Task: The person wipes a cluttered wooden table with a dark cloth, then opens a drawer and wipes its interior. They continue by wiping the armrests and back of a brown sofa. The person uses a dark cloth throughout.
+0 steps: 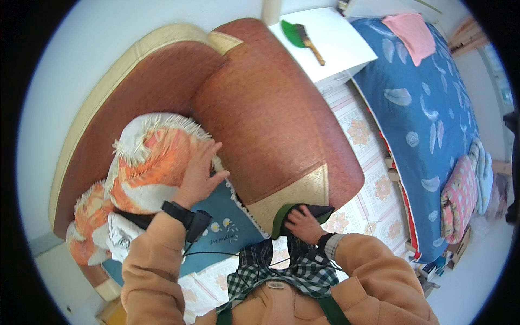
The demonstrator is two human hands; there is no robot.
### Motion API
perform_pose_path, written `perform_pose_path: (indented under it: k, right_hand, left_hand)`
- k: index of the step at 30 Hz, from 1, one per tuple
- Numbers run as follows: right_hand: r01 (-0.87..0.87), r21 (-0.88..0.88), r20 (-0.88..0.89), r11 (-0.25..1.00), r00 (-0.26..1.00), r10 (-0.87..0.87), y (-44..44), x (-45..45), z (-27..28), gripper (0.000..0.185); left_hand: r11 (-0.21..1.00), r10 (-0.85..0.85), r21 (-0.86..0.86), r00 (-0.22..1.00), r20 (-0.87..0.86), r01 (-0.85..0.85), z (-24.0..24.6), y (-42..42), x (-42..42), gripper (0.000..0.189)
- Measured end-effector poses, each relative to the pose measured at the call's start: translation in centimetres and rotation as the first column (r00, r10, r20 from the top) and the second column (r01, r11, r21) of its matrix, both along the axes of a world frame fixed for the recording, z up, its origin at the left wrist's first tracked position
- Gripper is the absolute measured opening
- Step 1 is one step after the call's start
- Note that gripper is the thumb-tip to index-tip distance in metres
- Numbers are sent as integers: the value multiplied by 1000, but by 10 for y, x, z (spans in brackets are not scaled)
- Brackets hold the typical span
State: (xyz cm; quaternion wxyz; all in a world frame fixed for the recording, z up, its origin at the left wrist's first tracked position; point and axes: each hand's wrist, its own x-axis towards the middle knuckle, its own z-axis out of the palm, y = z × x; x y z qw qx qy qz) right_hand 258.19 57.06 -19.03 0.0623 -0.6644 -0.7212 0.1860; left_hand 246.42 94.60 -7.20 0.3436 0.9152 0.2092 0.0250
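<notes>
My left hand (199, 176) rests with its fingers apart against a bundled orange and white fringed blanket (156, 174) on the brown sofa (256, 109). Under that hand's side lies a teal seat cover (219, 207) with a white trimmed edge and printed daisies. At the sofa's front corner my right hand (304, 226) grips a dark green and black item (284, 215), seemingly of cloth; its exact kind is partly hidden by the fingers. A crumpled white cloth (122, 235) with dark print sits beside the blanket, close to my left forearm.
On a white cabinet (337, 48) lies a green-bristled brush (302, 38) with a wooden handle. Right of the tiled floor (371, 174) stands a bed with a blue feather-patterned cover (414, 122), bearing a pink cloth (412, 34) and a folded pink blanket (459, 199). Thin cables cross my lap.
</notes>
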Motion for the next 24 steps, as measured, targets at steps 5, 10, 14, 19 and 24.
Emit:
perform_pose_path:
  k: [5, 10, 14, 19, 24]
  right_hand:
    - [492, 172, 96, 853, 854, -512, 38, 112, 13, 48]
    - [855, 80, -55, 512, 517, -854, 52, 190, -6, 61]
    - [935, -28, -25, 354, 354, -935, -6, 183, -9, 63]
    - [909, -107, 37, 403, 408, -912, -4, 199, -23, 67]
    - [809, -149, -117, 569, 557, -822, 86, 265, -39, 70]
  left_hand:
    - [1000, 12, -28, 1000, -22, -12, -64, -43, 75, 72]
    - [975, 132, 186, 991, -27, -125, -108, -41, 149, 66]
    - [926, 208, 321, 978, -2, -196, -129, -15, 196, 65]
    - [838, 352, 453, 936, -25, -303, -161, -13, 239, 66]
    - [819, 413, 457, 909, -53, -346, -171, -20, 245, 69]
